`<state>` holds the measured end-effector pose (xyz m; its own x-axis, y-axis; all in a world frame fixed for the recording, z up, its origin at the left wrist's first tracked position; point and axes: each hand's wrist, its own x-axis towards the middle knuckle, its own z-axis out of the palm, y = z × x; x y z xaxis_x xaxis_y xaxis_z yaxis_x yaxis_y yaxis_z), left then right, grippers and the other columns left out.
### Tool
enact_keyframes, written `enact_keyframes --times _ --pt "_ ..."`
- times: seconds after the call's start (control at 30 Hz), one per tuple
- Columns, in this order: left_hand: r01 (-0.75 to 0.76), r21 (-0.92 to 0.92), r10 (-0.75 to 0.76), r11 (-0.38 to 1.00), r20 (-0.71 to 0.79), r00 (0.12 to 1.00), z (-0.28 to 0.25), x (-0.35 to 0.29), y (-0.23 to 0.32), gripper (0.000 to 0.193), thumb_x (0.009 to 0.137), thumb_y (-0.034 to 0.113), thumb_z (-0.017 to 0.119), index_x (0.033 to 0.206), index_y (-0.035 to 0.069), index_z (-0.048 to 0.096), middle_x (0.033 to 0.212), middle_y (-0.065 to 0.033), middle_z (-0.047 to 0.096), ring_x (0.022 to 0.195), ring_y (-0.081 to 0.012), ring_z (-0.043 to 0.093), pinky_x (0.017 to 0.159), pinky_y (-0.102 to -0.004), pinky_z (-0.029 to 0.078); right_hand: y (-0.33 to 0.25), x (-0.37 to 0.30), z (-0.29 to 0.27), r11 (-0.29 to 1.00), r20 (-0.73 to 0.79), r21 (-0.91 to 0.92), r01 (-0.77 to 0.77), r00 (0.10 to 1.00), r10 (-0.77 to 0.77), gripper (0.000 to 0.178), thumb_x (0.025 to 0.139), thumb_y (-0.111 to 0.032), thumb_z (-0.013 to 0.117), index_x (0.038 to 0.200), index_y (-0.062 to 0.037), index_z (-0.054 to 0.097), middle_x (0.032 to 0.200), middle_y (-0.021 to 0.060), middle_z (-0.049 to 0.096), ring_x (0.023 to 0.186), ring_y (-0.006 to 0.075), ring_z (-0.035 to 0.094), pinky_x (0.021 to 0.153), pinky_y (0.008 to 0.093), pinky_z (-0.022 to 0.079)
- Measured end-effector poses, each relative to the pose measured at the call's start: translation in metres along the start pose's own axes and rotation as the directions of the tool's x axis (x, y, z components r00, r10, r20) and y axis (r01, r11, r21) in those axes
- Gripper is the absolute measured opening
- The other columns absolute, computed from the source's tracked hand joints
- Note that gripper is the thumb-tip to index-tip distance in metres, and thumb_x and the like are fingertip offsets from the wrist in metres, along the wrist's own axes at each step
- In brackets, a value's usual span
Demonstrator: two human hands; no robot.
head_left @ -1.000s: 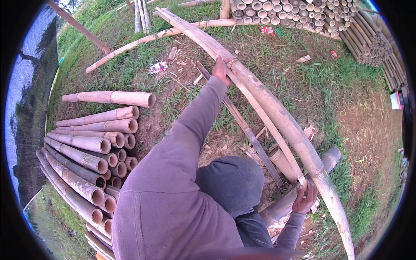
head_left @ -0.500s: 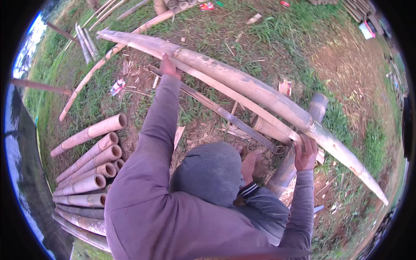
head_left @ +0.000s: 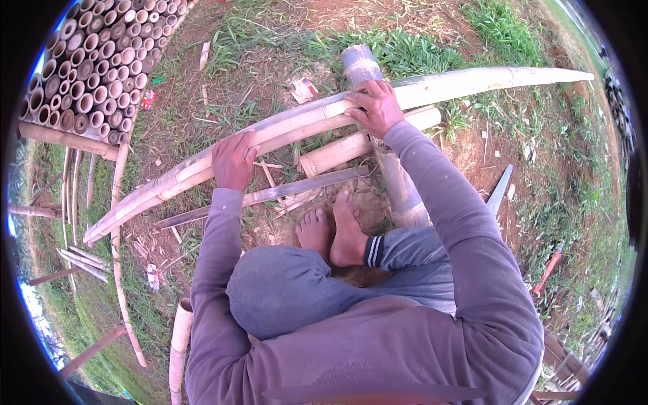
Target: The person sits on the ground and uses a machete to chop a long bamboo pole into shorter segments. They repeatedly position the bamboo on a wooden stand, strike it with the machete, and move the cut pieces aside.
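A long, pale bamboo pole (head_left: 486, 78) stretches in front of me from lower left to upper right. Along its near side lies a split bamboo length (head_left: 304, 131), and I cannot make out whether the two are joined. My left hand (head_left: 233, 162) grips the bamboo left of the middle, fingers over its near edge. Farther right, my right hand (head_left: 378, 108) is closed round it, fingers over the top and thumb on the near side. Right by that hand, the bamboo crosses a thick bamboo log (head_left: 403, 189). A short bamboo piece (head_left: 337, 154) lies just nearer to me.
A dark bamboo strip (head_left: 304, 185) lies before my bare feet (head_left: 345, 229). A saw blade (head_left: 499, 190) and a red-handled tool (head_left: 548, 270) are on the ground at right. Stacked bamboo (head_left: 94, 74) fills the far left, beside a long thin pole (head_left: 116, 250).
My view has turned rightward. The bamboo's slant has reversed, its right end now farther away. My left hand has come closer in, and my right hand now holds the bamboo near the log's far end.
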<state>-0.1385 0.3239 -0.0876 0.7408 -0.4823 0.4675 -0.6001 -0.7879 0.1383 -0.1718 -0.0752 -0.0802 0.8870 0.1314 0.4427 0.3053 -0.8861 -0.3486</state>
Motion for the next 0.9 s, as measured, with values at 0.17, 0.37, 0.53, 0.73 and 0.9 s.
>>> enact_keyframes --times 0.17,0.37,0.53,0.73,0.9 --pt "-0.008 -0.003 0.008 1.000 0.065 0.998 0.002 -0.001 -0.004 0.046 0.089 0.020 0.083 0.134 0.010 0.075 0.128 -0.0123 0.076 0.118 -0.0323 0.071 0.105 -0.0451 0.053 -0.006 -0.030 -0.033 0.986 -0.094 -0.162 -0.044 0.995 0.029 0.049 0.094 -0.042 0.079 0.136 -0.0184 0.074 0.138 0.0096 0.063 0.138 0.0330 0.055 0.126 0.0543 0.033" --pt "-0.045 0.105 0.031 0.993 0.132 0.991 -0.003 0.006 0.011 0.048 0.089 0.017 0.081 0.135 0.006 0.073 0.126 -0.0129 0.076 0.117 -0.0326 0.071 0.104 -0.0451 0.053 0.108 -0.206 -0.154 0.793 0.277 -0.235 -0.563 0.743 0.609 0.049 0.104 -0.046 0.068 0.135 -0.0086 0.073 0.139 0.0208 0.071 0.116 0.0384 0.074 0.104 0.0477 0.058" --pt "-0.095 0.232 0.044 0.968 0.215 0.976 -0.011 0.011 0.011 0.045 0.088 0.018 0.080 0.131 0.006 0.074 0.118 -0.0109 0.076 0.113 -0.0317 0.071 0.101 -0.0456 0.053 0.074 -0.344 -0.147 0.545 0.601 -0.296 -0.784 0.291 0.744 0.049 0.106 -0.043 0.056 0.135 -0.0032 0.062 0.136 0.0188 0.064 0.123 0.0320 0.063 0.107 0.0436 0.048" --pt "-0.107 0.363 -0.018 0.926 0.325 0.946 -0.017 0.022 0.018 0.040 0.088 0.021 0.080 0.125 0.007 0.075 0.112 -0.0117 0.077 0.107 -0.0324 0.072 0.096 -0.0467 0.055 -0.193 -0.216 0.096 0.090 0.507 0.642 -0.762 0.509 0.696 0.061 0.118 -0.047 0.027 0.163 -0.0065 0.029 0.169 0.0143 0.030 0.154 0.0227 0.031 0.130 0.0406 0.020" --pt "-0.115 0.361 -0.039 0.925 0.394 0.918 -0.020 0.034 0.017 0.039 0.090 0.020 0.078 0.126 0.006 0.076 0.112 -0.0186 0.078 0.102 -0.0380 0.075 0.090 -0.0493 0.060 -0.016 -0.391 -0.034 0.357 0.309 0.039 -0.933 0.351 0.884 0.056 0.112 -0.045 0.040 0.160 -0.0172 0.037 0.161 0.0135 0.042 0.146 0.0274 0.044 0.124 0.0530 0.029"
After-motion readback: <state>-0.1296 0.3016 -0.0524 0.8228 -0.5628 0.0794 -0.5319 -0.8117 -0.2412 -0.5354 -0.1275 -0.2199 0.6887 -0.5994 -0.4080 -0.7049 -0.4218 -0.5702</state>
